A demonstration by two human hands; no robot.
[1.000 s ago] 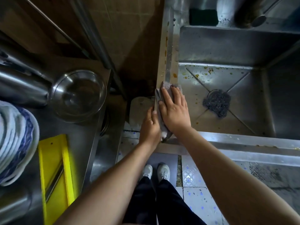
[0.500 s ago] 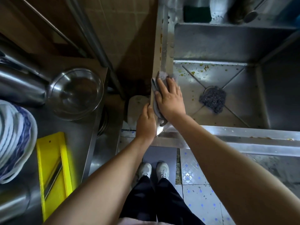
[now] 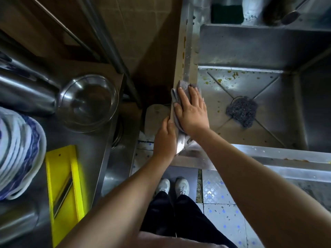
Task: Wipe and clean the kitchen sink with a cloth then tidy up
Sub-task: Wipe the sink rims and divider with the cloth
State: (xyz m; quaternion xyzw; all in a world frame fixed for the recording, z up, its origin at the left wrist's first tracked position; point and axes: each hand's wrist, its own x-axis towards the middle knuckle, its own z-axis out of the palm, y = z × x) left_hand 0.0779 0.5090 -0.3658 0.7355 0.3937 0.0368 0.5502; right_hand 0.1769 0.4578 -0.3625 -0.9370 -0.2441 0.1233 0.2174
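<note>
Yellow plastic, the flat slicer lies on the table left of the sink, with a round polished steel bowl beyond it. At the sink's near-left corner the left hand rests against the outer edge of the rim, its grip loose, fingers fairly straight and holding nothing. Just beyond, the right hand presses flat on the grey, nubbly cloth, grip spread apart, not clenched. The cloth lies folded over the sink's left rim and has slid a little farther toward the back than a second ago, so I judge the rim about half wiped; orange specks dot the strip ahead. Inside, the creased steel floor is spattered, and a dark wiry scourer covers the drain. A green sponge sits behind the sink.
</note>
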